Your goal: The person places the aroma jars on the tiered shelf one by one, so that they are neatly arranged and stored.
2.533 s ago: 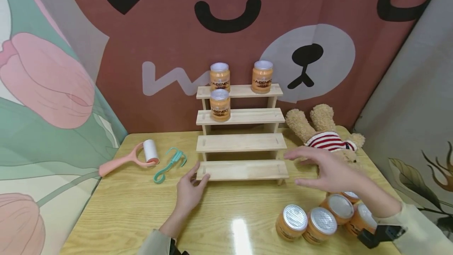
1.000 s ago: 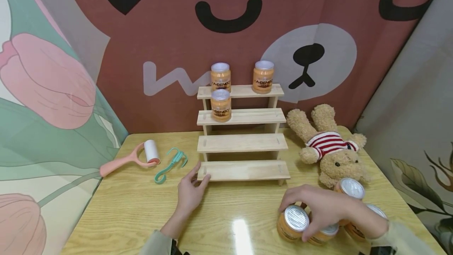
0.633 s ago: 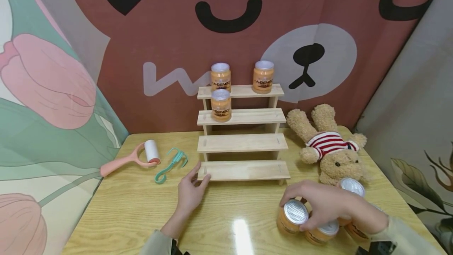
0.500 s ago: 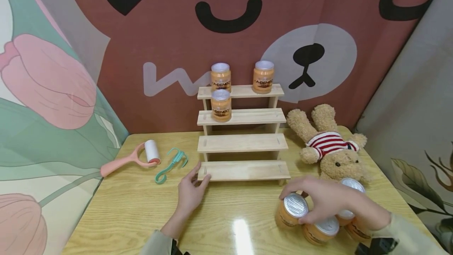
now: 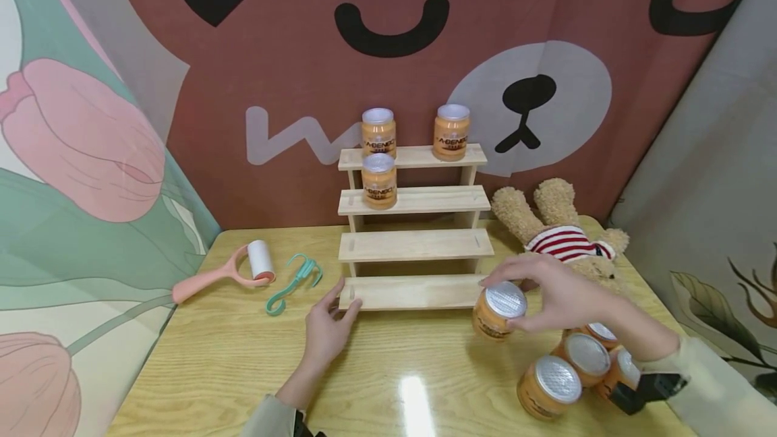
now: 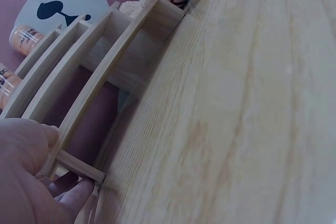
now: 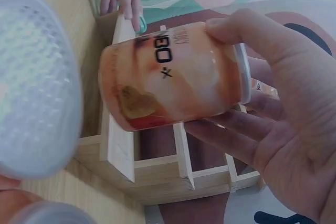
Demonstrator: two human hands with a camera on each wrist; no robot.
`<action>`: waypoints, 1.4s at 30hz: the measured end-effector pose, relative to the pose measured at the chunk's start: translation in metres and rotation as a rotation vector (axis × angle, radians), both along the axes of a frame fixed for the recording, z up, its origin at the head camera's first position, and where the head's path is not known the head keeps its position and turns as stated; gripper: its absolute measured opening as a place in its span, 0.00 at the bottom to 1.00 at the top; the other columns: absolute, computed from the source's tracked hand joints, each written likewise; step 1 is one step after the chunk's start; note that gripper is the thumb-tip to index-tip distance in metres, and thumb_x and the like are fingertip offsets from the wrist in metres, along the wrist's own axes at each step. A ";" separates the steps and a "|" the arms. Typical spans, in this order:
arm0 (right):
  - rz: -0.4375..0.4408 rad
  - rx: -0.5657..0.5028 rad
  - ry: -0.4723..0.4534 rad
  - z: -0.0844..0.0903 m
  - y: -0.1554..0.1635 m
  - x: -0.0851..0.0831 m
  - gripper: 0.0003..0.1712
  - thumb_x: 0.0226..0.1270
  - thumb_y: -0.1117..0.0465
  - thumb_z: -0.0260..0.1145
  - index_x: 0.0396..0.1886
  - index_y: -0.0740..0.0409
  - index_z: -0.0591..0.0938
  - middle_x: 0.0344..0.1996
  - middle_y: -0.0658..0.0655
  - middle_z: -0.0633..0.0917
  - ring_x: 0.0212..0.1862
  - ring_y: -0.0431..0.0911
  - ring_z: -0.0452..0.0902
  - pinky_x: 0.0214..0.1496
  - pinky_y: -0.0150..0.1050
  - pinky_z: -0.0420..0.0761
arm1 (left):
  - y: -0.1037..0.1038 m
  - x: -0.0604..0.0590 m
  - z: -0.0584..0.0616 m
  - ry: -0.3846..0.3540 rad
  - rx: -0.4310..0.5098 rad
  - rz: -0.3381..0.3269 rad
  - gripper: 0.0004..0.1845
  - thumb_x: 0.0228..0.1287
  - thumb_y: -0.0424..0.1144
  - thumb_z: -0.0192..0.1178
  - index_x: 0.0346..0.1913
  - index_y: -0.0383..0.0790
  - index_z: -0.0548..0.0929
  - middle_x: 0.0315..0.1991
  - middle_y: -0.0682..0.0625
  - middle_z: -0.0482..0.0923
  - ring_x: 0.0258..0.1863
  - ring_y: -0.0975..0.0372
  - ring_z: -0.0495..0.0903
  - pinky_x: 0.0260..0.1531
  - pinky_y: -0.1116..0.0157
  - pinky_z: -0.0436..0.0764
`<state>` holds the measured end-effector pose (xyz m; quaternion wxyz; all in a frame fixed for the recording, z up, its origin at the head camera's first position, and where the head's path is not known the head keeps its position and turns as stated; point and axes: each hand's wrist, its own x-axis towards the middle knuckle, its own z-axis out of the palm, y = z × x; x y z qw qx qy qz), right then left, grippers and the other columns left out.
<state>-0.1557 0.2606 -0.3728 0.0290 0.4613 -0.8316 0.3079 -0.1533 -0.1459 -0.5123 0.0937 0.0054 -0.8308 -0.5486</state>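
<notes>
A: The wooden four-tier rack (image 5: pixel 415 245) is standing in the middle of the frame on the yellow wooden table (image 5: pixel 243 369), and the left hand (image 5: pixel 326 332) is bracing the lowest tier's left end, fingers lying loosely straight against the wood.

B: And the right hand (image 5: pixel 561 299) is lifting an orange jar (image 5: pixel 496 311), right of centre, just off the rack's lower right corner?

A: Yes, fingers and thumb are curling round it near the foil lid, with the jar tilting. I'd judge it should be levelled before it meets a shelf, since those tiers look narrow.

B: Three jars are already sitting on the upper tiers, leaving the right end of the second tier free.

A: Worth clearing the teddy bear (image 5: pixel 561 238) at right and the three spare jars (image 5: pixel 583 366) at lower right while rising.
</notes>
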 end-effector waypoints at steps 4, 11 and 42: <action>-0.038 -0.031 -0.020 0.008 0.000 -0.007 0.35 0.54 0.62 0.86 0.63 0.42 0.85 0.53 0.45 0.88 0.47 0.35 0.83 0.40 0.31 0.89 | 0.000 0.000 -0.002 0.016 -0.008 0.001 0.33 0.71 0.39 0.72 0.75 0.32 0.75 0.75 0.34 0.72 0.68 0.38 0.80 0.62 0.50 0.86; -0.121 -0.039 -0.105 0.020 0.004 -0.019 0.31 0.59 0.62 0.84 0.63 0.46 0.86 0.55 0.48 0.88 0.50 0.36 0.85 0.46 0.34 0.92 | -0.001 0.001 -0.002 0.015 -0.011 0.009 0.33 0.71 0.39 0.72 0.74 0.33 0.75 0.74 0.35 0.73 0.66 0.38 0.81 0.62 0.51 0.87; -0.325 -0.346 -0.083 0.068 -0.026 -0.100 0.24 0.59 0.75 0.79 0.57 0.66 0.89 0.59 0.70 0.87 0.55 0.30 0.85 0.52 0.24 0.88 | 0.000 -0.004 0.001 0.033 -0.007 0.024 0.27 0.72 0.33 0.68 0.71 0.30 0.78 0.70 0.34 0.78 0.62 0.39 0.85 0.60 0.49 0.88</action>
